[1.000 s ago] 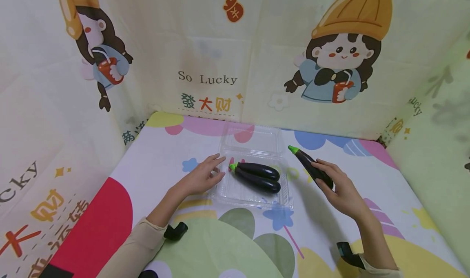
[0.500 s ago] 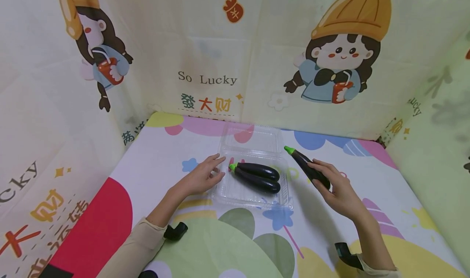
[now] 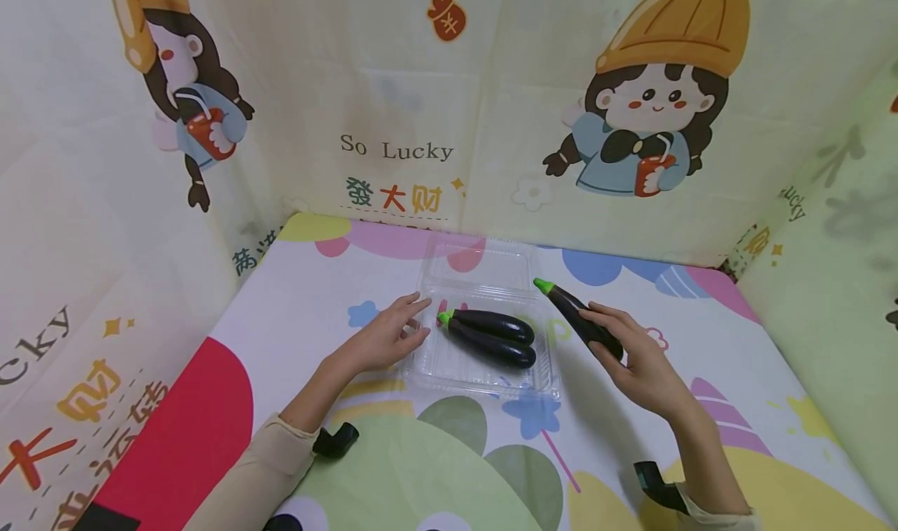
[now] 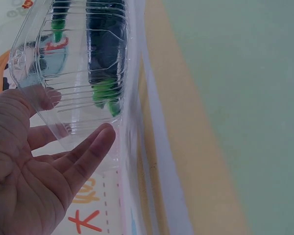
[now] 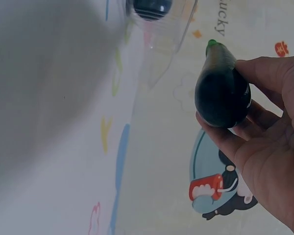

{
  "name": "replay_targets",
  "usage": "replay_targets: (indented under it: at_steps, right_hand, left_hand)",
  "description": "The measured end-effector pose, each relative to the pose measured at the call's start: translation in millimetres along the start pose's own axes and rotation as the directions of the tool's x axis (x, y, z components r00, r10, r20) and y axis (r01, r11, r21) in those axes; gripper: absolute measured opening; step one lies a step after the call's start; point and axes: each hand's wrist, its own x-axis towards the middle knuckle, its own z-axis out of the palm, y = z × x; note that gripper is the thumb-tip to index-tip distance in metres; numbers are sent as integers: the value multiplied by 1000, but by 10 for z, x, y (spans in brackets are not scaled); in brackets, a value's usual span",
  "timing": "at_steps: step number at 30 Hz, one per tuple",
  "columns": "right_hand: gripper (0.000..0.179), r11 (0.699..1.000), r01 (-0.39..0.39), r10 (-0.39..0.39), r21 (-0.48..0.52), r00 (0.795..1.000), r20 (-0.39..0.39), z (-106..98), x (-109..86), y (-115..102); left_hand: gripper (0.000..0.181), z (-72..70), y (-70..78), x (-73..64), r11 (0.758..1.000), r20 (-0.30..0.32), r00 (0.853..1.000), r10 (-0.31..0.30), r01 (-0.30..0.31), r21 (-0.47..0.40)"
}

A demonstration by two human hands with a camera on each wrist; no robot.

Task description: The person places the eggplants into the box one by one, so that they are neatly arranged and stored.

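Observation:
Two dark purple eggplants with green stems, the upper eggplant point(image 3: 494, 325) and the lower eggplant point(image 3: 491, 347), lie side by side in a clear plastic clamshell container point(image 3: 456, 379) with its lid laid back. My left hand point(image 3: 388, 336) is at the container's left edge, fingers relaxed and spread; the left wrist view shows its fingertips point(image 4: 104, 134) against or close beside the ribbed wall. My right hand point(image 3: 645, 363) grips a third eggplant point(image 3: 578, 316) by its rounded end, thumb on one side and fingers on the other. This eggplant hangs tilted above the table, right of the container, its stem pointing away and leftward.
The table cover point(image 3: 316, 305) is white with colourful prints. Behind the container stands a printed cloth wall point(image 3: 491, 110), and similar cloth closes both sides. The open lid point(image 3: 482, 267) lies flat toward the back wall.
My right hand has moved slightly left with the third eggplant, bringing its stem nearer the container. The left hand, the container and its two eggplants have stayed in place.

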Motion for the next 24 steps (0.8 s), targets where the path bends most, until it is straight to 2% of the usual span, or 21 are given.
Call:
replay_targets:
  at_steps: [24]
  right_hand:
    - [54,999,23,-24,43,1000,20,95,61,-115]
  left_hand:
    - [60,-4,6,-3,1000,0,1000,-2,2,-1]
